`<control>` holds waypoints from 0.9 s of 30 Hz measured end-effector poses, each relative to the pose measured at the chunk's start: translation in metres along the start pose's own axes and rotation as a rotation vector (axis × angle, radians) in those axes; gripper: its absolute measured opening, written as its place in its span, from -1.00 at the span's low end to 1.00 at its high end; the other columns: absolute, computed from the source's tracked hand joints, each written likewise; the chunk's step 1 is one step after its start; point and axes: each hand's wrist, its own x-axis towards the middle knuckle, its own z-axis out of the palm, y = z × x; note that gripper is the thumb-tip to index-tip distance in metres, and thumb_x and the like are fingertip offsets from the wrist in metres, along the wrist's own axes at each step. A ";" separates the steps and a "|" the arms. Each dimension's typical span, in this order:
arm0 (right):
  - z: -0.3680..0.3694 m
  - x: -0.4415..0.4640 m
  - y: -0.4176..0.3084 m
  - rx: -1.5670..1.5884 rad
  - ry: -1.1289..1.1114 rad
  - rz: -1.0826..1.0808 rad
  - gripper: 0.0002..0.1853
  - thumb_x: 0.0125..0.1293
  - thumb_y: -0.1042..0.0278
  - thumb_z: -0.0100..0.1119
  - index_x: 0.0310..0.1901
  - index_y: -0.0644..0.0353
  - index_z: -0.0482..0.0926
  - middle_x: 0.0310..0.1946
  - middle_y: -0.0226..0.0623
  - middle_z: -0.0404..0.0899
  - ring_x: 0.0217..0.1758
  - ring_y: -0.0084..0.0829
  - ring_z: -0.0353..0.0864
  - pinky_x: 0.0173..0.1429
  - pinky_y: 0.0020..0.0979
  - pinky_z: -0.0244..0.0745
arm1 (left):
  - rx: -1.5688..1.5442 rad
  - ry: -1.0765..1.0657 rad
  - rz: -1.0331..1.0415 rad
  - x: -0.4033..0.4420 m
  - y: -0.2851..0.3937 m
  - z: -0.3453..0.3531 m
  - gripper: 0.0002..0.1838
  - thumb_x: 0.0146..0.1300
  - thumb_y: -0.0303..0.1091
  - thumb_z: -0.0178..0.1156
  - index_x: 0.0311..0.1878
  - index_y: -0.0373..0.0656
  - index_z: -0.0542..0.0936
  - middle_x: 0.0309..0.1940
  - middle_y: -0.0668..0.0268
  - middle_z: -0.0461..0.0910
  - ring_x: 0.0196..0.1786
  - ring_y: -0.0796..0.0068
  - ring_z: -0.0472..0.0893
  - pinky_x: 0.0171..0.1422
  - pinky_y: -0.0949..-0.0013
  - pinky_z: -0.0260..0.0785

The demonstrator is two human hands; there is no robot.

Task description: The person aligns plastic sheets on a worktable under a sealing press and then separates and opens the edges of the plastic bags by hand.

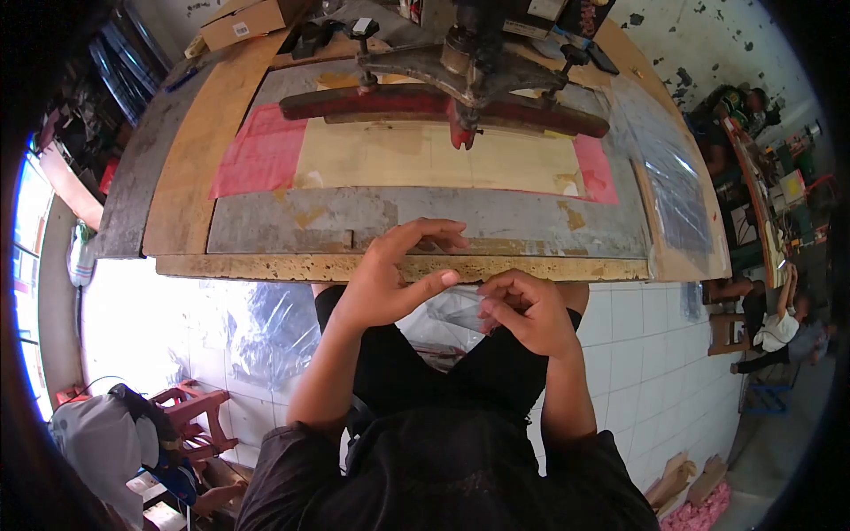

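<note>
My left hand [390,279] hovers at the near edge of the work table [398,267], its fingers apart and nothing held. To its right, my right hand [528,310] is raised over my lap with its fingers curled; whether something small lies between them cannot be made out. Beyond both hands, a cream sheet [434,159] with pink ends lies across the grey metal plate [425,212]. A red and black press bar [443,106] on a metal arm is above the far part of the sheet.
Clear plastic [677,186] covers the table's right side. A cardboard box [243,25] stands at the back left. Red stools [199,411] and a person [190,478] are at the lower left; other people [779,323] sit at the far right.
</note>
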 end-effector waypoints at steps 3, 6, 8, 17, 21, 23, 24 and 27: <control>0.004 0.003 -0.008 0.042 0.166 -0.146 -0.81 0.56 0.53 0.29 0.11 0.39 0.60 -0.21 -0.19 0.76 -0.26 -0.46 0.83 -0.16 -0.44 0.74 | 0.034 -0.034 0.048 -0.001 -0.003 -0.005 -0.34 0.30 -0.24 0.54 0.41 -0.27 0.56 0.13 0.13 0.76 0.19 0.27 0.73 0.37 0.18 0.51; -0.003 0.017 -0.020 0.293 0.377 -0.165 -0.78 0.57 0.53 0.27 0.14 0.41 0.57 -0.20 -0.13 0.76 -0.25 -0.44 0.82 -0.16 -0.41 0.77 | -0.023 -0.031 0.054 -0.001 -0.004 -0.004 -0.29 0.28 -0.25 0.56 0.44 -0.27 0.54 0.20 0.12 0.72 0.20 0.28 0.70 0.36 0.18 0.51; -0.007 0.023 -0.023 0.239 0.384 -0.208 -0.76 0.58 0.52 0.27 0.17 0.41 0.55 -0.20 -0.14 0.76 -0.24 -0.44 0.82 -0.14 -0.42 0.78 | 0.040 -0.016 0.091 0.001 0.000 -0.003 -0.26 0.28 -0.26 0.57 0.47 -0.27 0.50 0.24 0.12 0.69 0.21 0.30 0.68 0.36 0.18 0.51; -0.021 0.065 -0.022 -0.060 0.212 -0.101 -0.73 0.54 0.50 0.33 0.20 0.31 0.62 -0.19 -0.30 0.76 -0.21 -0.59 0.75 -0.11 -0.52 0.67 | 0.081 0.044 -0.268 0.016 0.009 0.004 -0.33 0.47 -0.56 0.33 0.59 -0.28 0.35 -0.15 0.22 0.80 -0.08 0.51 0.77 0.08 0.40 0.59; -0.023 0.068 -0.017 0.043 0.246 -0.120 -0.66 0.49 0.54 0.37 0.25 0.30 0.62 -0.20 -0.33 0.75 -0.25 -0.60 0.70 -0.14 -0.52 0.62 | 0.023 0.033 -0.392 0.025 0.007 -0.002 -0.38 0.49 -0.55 0.32 0.56 -0.29 0.37 -0.16 0.20 0.80 -0.15 0.52 0.77 0.01 0.42 0.58; -0.024 0.066 -0.015 0.071 0.224 -0.163 -0.62 0.47 0.55 0.39 0.27 0.31 0.61 -0.19 -0.33 0.75 -0.23 -0.60 0.70 -0.14 -0.53 0.62 | -0.123 0.168 -0.397 0.028 0.006 -0.002 -0.42 0.52 -0.54 0.31 0.53 -0.29 0.38 -0.19 0.20 0.80 -0.22 0.54 0.75 -0.06 0.46 0.56; -0.024 0.066 -0.014 0.099 0.205 -0.209 -0.58 0.45 0.56 0.41 0.30 0.32 0.61 -0.19 -0.34 0.74 -0.22 -0.61 0.70 -0.13 -0.54 0.62 | -0.123 0.166 -0.399 0.029 0.004 -0.001 -0.42 0.52 -0.54 0.31 0.53 -0.29 0.38 -0.19 0.20 0.80 -0.22 0.54 0.75 -0.06 0.46 0.56; -0.027 0.066 -0.010 0.095 0.197 -0.161 -0.53 0.42 0.57 0.42 0.33 0.34 0.59 -0.19 -0.34 0.74 -0.19 -0.61 0.71 -0.13 -0.55 0.62 | -0.161 0.210 -0.363 0.026 0.001 0.000 -0.41 0.53 -0.53 0.30 0.54 -0.29 0.34 -0.21 0.21 0.80 -0.22 0.55 0.74 -0.08 0.47 0.54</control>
